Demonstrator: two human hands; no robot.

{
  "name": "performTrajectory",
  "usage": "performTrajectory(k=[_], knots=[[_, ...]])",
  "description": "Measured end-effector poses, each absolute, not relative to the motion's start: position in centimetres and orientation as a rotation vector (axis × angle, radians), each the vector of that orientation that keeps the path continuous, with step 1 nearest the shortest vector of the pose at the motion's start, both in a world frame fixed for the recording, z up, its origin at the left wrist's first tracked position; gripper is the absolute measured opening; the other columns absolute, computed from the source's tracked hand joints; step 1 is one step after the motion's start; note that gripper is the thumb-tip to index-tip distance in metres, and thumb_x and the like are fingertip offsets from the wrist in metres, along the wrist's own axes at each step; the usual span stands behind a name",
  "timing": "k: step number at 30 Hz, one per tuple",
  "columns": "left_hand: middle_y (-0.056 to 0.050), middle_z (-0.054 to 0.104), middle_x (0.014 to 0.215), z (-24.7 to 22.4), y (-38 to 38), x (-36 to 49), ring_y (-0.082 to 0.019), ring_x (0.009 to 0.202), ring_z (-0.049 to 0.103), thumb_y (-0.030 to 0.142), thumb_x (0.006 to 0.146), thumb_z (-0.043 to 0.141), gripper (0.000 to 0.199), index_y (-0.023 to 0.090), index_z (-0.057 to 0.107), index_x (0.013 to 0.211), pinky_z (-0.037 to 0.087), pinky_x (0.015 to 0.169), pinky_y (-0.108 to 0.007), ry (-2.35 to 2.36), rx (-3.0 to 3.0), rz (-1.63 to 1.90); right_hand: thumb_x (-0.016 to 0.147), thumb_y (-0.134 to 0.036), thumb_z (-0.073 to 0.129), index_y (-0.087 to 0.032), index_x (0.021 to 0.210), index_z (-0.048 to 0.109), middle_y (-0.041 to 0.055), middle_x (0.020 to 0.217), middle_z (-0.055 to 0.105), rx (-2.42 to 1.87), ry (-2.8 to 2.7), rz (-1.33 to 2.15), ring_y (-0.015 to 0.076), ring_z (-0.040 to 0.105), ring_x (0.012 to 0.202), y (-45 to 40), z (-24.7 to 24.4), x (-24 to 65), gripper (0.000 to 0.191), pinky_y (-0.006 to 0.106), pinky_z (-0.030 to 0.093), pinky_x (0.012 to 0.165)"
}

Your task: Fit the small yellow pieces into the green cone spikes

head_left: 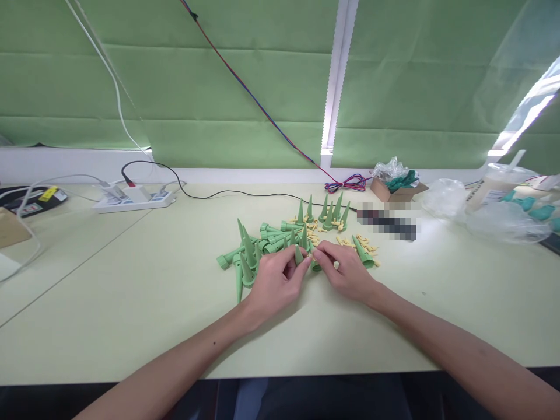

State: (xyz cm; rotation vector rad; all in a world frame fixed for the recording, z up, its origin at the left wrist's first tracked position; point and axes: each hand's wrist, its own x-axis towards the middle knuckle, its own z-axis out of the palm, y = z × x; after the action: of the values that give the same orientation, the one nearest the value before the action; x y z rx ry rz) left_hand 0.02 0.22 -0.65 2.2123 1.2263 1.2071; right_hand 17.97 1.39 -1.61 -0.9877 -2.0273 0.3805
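Note:
In the middle of the table my left hand (275, 277) is closed around a green plastic spike (298, 255), its pointed end up. My right hand (347, 273) meets it from the right, thumb and forefinger pinched on a small pale yellow piece (310, 256) at the spike's side. The fingers partly hide that piece. Beside my left hand lies a pile of green spikes (247, 256), some upright on their wide ends, some on their sides. Small yellow pieces (367, 244) lie scattered around a tilted green spike (362, 254) beyond my right hand.
Several green spikes (335, 214) stand behind my hands. A power strip (135, 201) sits at the back left, its black cable crossing the table. At the back right are a cardboard box (396, 191), plastic bags (446, 198) and a drink cup (492, 186) with a straw.

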Motion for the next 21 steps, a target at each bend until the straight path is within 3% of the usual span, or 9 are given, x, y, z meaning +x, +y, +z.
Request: performTrajectory(k=[7, 15, 18, 21], knots=[[0.005, 0.046, 0.052, -0.77, 0.14, 0.02, -0.008, 0.046, 0.038, 0.035, 0.093, 0.054, 0.025, 0.015, 0.064, 0.08, 0.033, 0.047, -0.024, 1.22, 2.224, 1.158, 0.101, -0.032, 0.037, -0.021, 0.064, 0.031, -0.0051, 0.054, 0.034, -1.018, -2.053, 0.376, 0.0099, 0.031, 0.05, 1.61, -1.66, 18.06, 0.039, 0.025, 0.027, 0.053], [0.006, 0.048, 0.053, -0.9, 0.26, 0.06, -0.007, 0.044, 0.037, 0.032, 0.092, 0.056, 0.027, 0.017, 0.054, 0.07, 0.034, 0.047, -0.022, 1.182, 2.217, 1.215, 0.102, -0.034, 0.034, -0.02, 0.063, 0.026, -0.0056, 0.053, 0.026, -1.004, -1.988, 0.398, 0.0097, 0.025, 0.049, 1.55, -1.96, 18.0, 0.043, 0.026, 0.024, 0.052], [0.004, 0.054, 0.057, -0.79, 0.33, -0.01, -0.007, 0.045, 0.039, 0.031, 0.091, 0.056, 0.029, 0.017, 0.052, 0.067, 0.034, 0.047, -0.021, 1.206, 2.196, 1.236, 0.101, -0.034, 0.037, -0.021, 0.066, 0.034, -0.0052, 0.056, 0.034, -1.026, -1.939, 0.424, 0.0099, 0.031, 0.051, 1.35, -1.65, 18.03, 0.038, 0.025, 0.028, 0.053], [0.005, 0.052, 0.054, -0.7, 0.3, -0.08, -0.007, 0.044, 0.037, 0.031, 0.091, 0.056, 0.024, 0.017, 0.056, 0.072, 0.033, 0.045, -0.021, 1.226, 2.187, 1.245, 0.099, -0.034, 0.044, -0.02, 0.083, 0.05, -0.0033, 0.063, 0.05, -1.004, -1.934, 0.488, 0.0107, 0.044, 0.055, 1.19, -1.39, 18.08, 0.022, 0.024, 0.035, 0.055]])
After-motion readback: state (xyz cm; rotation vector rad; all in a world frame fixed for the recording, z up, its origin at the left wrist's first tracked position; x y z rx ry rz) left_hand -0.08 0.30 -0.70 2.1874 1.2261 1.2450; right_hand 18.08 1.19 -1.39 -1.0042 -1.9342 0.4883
